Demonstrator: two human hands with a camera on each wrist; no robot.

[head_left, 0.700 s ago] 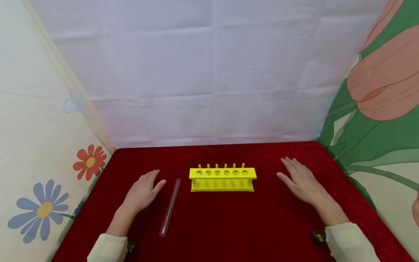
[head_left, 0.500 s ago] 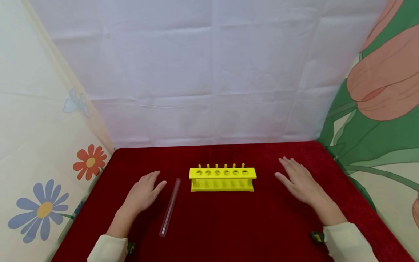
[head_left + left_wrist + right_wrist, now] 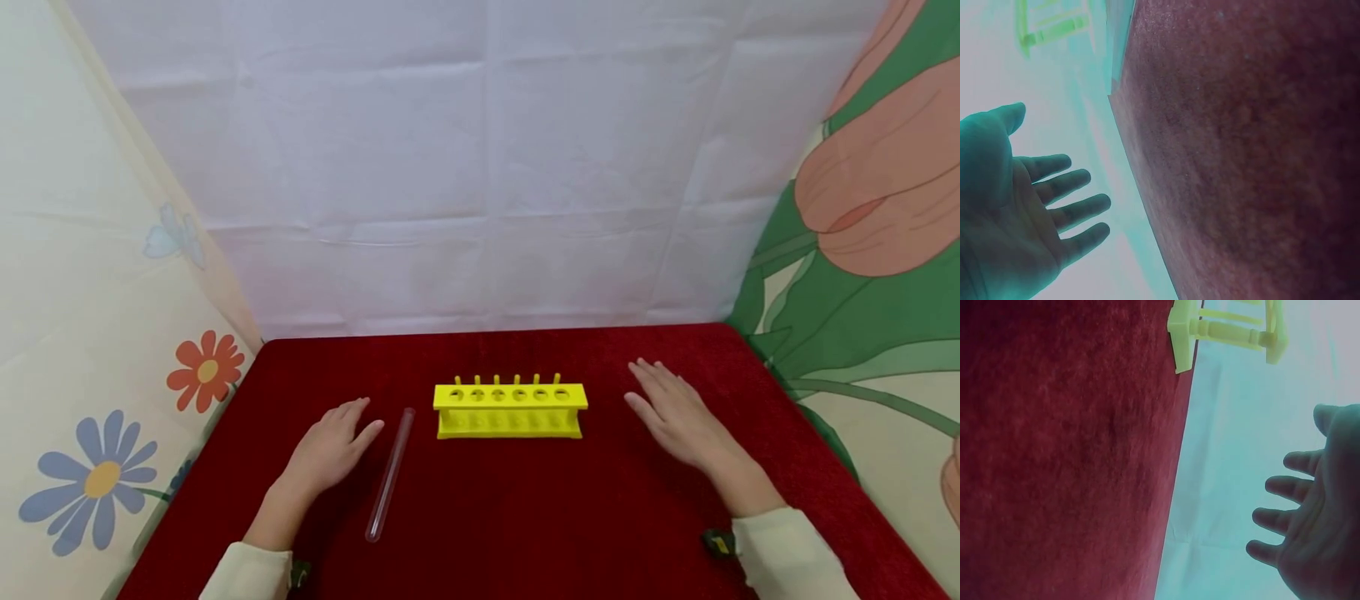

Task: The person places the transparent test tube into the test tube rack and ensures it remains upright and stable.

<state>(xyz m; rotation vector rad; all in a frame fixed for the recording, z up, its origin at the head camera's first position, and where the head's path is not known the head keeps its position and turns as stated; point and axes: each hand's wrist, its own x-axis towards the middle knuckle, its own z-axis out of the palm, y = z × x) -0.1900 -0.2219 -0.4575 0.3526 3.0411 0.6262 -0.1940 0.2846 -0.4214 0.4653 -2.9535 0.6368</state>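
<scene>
A yellow test tube rack (image 3: 510, 410) with a row of holes and several pegs along its back stands mid-table. To its left a clear test tube (image 3: 390, 477) lies slanted on the cloth. My left hand (image 3: 327, 446), fingers extended and thumb apart, is just left of the tube and holds nothing. On the other side, my right hand (image 3: 681, 421) spreads its fingers right of the rack, also holding nothing. The right wrist view shows the rack's end (image 3: 1229, 332) above the fingers of the right hand (image 3: 1316, 500); in the left wrist view the left palm (image 3: 1007, 206) faces the camera.
Dark red cloth (image 3: 525, 508) covers the table. A white sheet (image 3: 480, 167) hangs behind it. Flower-printed panels flank the left (image 3: 97, 333) and right (image 3: 862, 333) sides. Each wrist carries a small dark device below the sleeve.
My right hand has shifted a little left, toward the rack. The left hand has come slightly down and nearer the tube. Rack and tube have stayed put.
</scene>
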